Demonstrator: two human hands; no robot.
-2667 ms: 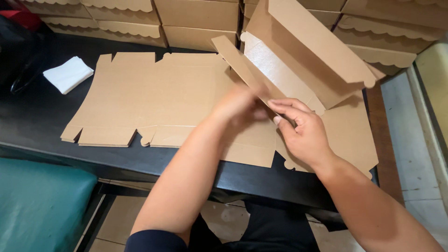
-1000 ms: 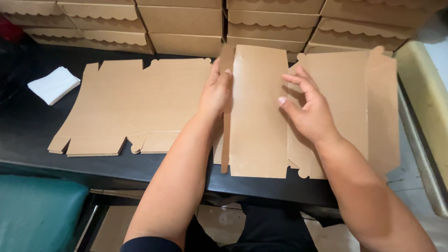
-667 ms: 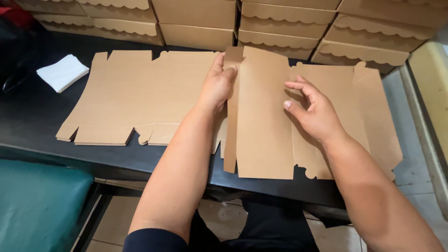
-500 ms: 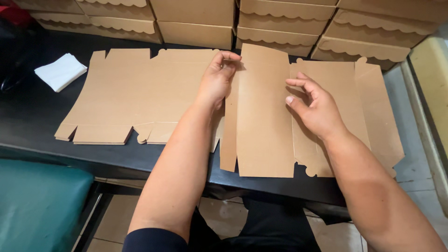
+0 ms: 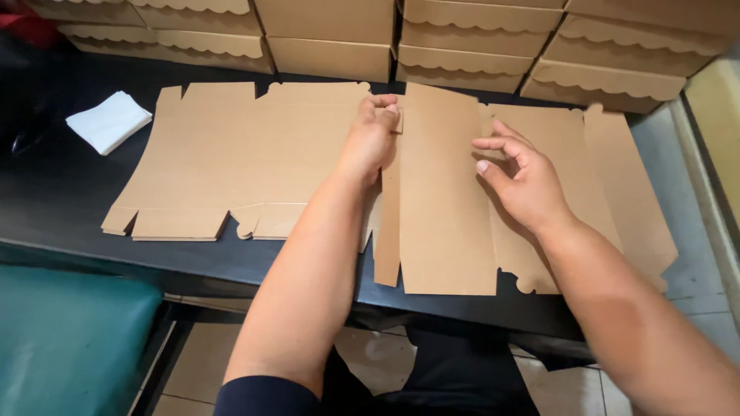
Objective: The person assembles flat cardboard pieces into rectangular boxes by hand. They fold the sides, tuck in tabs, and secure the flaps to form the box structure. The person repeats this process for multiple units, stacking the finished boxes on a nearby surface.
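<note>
Stacked boxes (image 5: 462,54) wall the far edge; bare black table (image 5: 54,185) lies open leftward beside a white napkin (image 5: 108,121).

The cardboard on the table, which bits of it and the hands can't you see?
Head view, the only one:
- Left hand: fingertips curl over the folded panel's top corner, so the grip is hidden.
- Flat cardboard sheet: right part lies under the left arm.
- Stacked boxes: tops cut off by the upper edge.
- Right hand: palm faces down, unseen.
</note>
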